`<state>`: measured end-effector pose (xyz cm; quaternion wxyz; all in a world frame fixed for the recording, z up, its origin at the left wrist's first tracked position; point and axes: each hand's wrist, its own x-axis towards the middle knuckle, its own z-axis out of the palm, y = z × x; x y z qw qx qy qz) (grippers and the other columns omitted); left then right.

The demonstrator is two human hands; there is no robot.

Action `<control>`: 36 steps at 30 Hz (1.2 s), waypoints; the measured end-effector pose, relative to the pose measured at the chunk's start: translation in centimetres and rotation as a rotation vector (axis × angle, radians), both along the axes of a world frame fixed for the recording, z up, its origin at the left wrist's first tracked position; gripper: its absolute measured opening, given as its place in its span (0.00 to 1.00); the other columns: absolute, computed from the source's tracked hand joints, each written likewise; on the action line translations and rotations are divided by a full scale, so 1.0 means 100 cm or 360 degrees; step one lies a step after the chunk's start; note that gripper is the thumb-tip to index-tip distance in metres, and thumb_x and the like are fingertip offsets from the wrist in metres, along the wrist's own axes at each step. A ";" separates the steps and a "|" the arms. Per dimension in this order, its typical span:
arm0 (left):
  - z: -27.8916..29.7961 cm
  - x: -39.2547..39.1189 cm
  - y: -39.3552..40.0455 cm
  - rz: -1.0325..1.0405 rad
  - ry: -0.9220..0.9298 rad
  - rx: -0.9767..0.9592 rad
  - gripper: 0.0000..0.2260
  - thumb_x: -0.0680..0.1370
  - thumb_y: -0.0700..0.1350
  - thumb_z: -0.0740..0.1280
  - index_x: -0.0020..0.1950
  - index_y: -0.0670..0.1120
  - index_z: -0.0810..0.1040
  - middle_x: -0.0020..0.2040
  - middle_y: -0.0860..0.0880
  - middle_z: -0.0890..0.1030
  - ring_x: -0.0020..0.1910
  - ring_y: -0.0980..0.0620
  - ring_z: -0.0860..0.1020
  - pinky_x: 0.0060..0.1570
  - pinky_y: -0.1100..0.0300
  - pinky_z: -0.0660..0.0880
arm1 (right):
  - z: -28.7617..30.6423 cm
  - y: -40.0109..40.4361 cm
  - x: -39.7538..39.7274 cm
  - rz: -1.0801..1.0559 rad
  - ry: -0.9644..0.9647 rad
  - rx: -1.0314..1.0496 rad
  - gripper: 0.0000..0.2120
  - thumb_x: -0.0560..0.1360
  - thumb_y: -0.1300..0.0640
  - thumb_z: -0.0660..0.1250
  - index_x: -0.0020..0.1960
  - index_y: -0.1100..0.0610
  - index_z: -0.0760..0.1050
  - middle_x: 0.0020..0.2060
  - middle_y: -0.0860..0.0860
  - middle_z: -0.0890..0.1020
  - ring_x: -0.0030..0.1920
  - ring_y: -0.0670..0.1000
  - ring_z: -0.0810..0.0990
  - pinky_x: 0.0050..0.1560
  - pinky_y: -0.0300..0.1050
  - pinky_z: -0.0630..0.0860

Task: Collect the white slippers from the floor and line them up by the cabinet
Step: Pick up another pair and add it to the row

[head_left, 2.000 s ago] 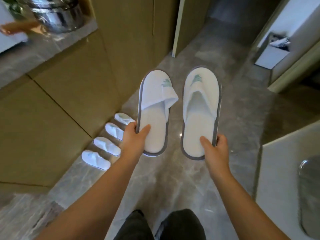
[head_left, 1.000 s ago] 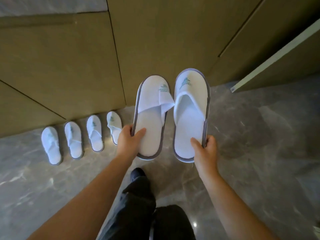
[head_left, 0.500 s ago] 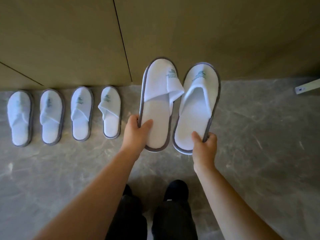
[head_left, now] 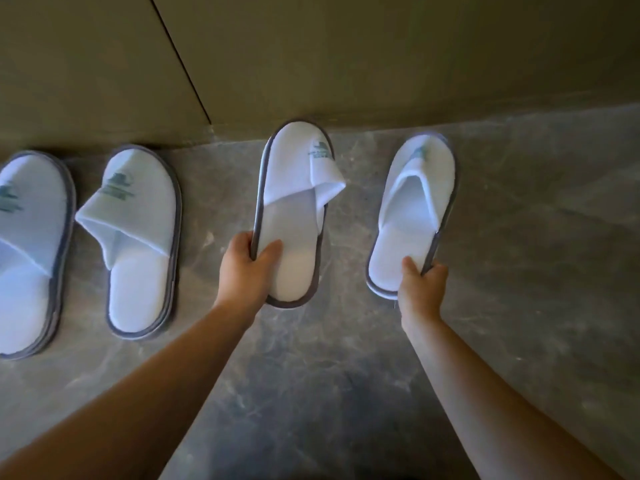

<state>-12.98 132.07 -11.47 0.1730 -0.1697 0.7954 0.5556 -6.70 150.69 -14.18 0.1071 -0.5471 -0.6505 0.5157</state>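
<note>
Now logged: I have lowered and spread the pair; left hand [head_left: 244, 268] pinches left slipper [head_left: 294, 216], right hand [head_left: 420, 284] pinches right slipper [head_left: 414, 216], nearly joining the floor row [head_left: 138, 237] by the cabinet [head_left: 311, 57].

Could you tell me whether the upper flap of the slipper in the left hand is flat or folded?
Folded: the slipper flap's right corner curls outward.

Olive cabinet fronts [head_left: 311, 46] above seemingly marble grey floor [head_left: 519, 237]
</note>
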 end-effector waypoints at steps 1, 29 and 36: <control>-0.006 -0.001 -0.002 -0.0015 0.0013 -0.0016 0.07 0.73 0.44 0.65 0.49 0.45 0.72 0.39 0.52 0.76 0.38 0.53 0.75 0.30 0.60 0.70 | -0.006 0.000 -0.003 0.0003 0.0008 0.0000 0.16 0.73 0.63 0.63 0.56 0.71 0.65 0.49 0.61 0.74 0.54 0.61 0.75 0.55 0.52 0.71; -0.035 0.023 -0.120 -0.0445 0.0148 -0.1044 0.32 0.72 0.48 0.67 0.71 0.49 0.56 0.75 0.45 0.51 0.73 0.45 0.50 0.71 0.47 0.50 | -0.033 -0.134 -0.046 0.0931 0.0019 -0.0040 0.15 0.72 0.64 0.64 0.58 0.62 0.69 0.52 0.60 0.78 0.54 0.61 0.76 0.53 0.48 0.69; -0.053 0.020 -0.153 -0.0396 0.0041 -0.1172 0.35 0.71 0.55 0.67 0.72 0.50 0.52 0.75 0.45 0.47 0.73 0.43 0.48 0.70 0.44 0.49 | -0.035 -0.149 -0.051 0.1078 -0.0219 0.0481 0.24 0.70 0.60 0.68 0.62 0.68 0.66 0.57 0.68 0.74 0.58 0.66 0.71 0.59 0.53 0.62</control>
